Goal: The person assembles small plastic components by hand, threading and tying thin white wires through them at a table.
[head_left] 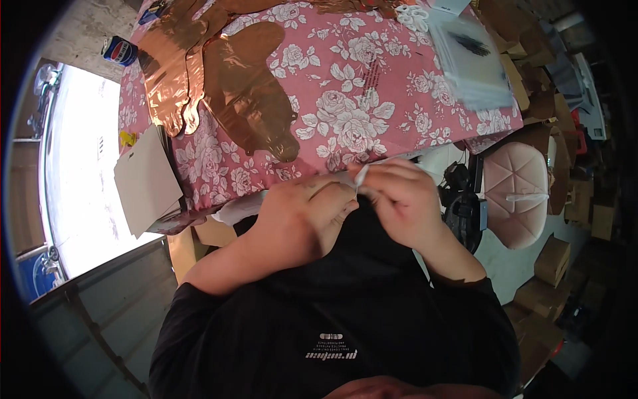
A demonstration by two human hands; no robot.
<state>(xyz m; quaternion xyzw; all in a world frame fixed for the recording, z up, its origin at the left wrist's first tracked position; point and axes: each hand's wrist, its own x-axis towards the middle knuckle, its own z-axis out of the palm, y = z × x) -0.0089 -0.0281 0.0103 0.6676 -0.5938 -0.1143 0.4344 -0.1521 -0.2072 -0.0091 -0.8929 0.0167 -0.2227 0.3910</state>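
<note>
My left hand (306,209) is closed, its fingertips pinched together close to my body at the table's front edge. Facing it, my right hand (402,199) is also closed, with thumb and fingers on a small white twisted strip (361,175). The strip's lower end runs down to the fingertips of my left hand. Its material is too small to make out. Beyond my hands, flat copper-coloured foil balloons (249,86) lie on the pink flowered tablecloth (352,126).
Grey-white cards (147,183) overhang the table's left corner. A blue can (119,51) stands at the far left. Clear plastic bags (473,66) and white-handled scissors (412,18) lie at the far right. A padded pink chair (515,193) and cardboard boxes (553,261) are to the right.
</note>
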